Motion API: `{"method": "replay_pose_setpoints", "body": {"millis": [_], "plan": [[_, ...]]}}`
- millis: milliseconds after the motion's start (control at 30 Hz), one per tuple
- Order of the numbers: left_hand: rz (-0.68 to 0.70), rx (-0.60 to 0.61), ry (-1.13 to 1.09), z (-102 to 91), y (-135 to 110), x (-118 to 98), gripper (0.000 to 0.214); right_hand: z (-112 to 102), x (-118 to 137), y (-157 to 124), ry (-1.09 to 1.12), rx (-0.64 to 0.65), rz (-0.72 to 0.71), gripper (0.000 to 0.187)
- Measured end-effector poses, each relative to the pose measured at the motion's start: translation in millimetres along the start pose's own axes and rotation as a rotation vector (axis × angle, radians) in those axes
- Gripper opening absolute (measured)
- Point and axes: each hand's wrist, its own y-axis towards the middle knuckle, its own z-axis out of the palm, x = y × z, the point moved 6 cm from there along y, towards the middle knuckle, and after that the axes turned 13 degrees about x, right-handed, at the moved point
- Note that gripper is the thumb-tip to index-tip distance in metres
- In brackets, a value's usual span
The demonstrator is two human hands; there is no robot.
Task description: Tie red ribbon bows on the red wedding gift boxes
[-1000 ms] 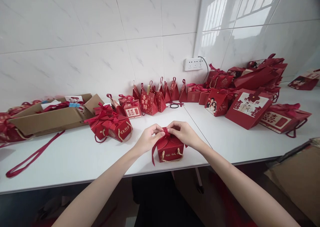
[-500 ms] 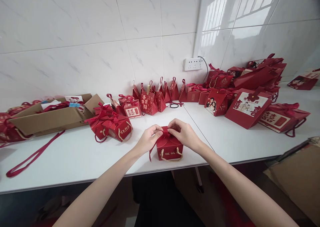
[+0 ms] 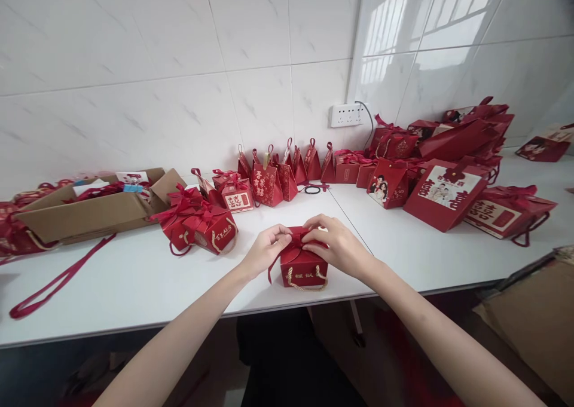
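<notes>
A small red gift box point(image 3: 304, 266) with a gold rope handle stands on the white table point(image 3: 134, 281) near its front edge. Both my hands meet over its top. My left hand point(image 3: 265, 250) pinches the dark red ribbon point(image 3: 293, 242) at the box's top from the left. My right hand point(image 3: 335, 244) is closed on the same ribbon from the right, its fingers curled over the box's top. A ribbon tail hangs down the box's left side.
Finished red boxes point(image 3: 204, 225) sit to the left, a row of small red pouches point(image 3: 287, 174) along the wall, larger red bags point(image 3: 448, 195) at right. An open cardboard box point(image 3: 89, 213) is at far left, a loose red ribbon point(image 3: 54, 284) lies before it. A wall socket point(image 3: 346, 115) is behind.
My hands have stayed on the ribbon atop the box. My right hand has shifted slightly down and over the box top; the hanging ribbon tail has shortened.
</notes>
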Motion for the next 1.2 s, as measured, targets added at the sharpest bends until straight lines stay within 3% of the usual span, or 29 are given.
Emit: {"method": "replay_pose_setpoints", "body": {"millis": [133,300,433,533,733,1000,1100,1200], "plan": [[0.066,-0.022,0.192,-3.8,-3,-9,0.033,-4,6,-3,-0.113,-0.063,-0.079,0.014],[0.197,-0.110,0.643,-4.3,-19,-33,0.017,-12,3,-12,-0.209,-0.113,-0.105,0.016],[0.205,-0.167,0.983,-2.0,-32,-41,0.011,-14,0,-19,-0.306,-0.122,-0.141,0.021],[0.191,-0.166,1.097,-1.4,-36,-38,0.010,-13,-2,-23,-0.343,-0.127,-0.158,0.022],[0.199,-0.162,1.177,-2.7,-35,-35,0.011,-11,-7,-30,-0.400,-0.112,-0.144,0.029],[0.462,-0.227,1.327,-2.1,-49,-36,0.016,-11,-8,-40,-0.436,-0.114,-0.156,0.031],[0.400,-0.181,1.170,-3.3,-52,-31,0.007,-15,-4,-43,-0.348,-0.118,-0.124,0.023],[0.152,-0.195,0.749,-12.4,-52,-20,0.021,-27,-10,-44,-0.051,-0.147,0.113,0.012]]}}
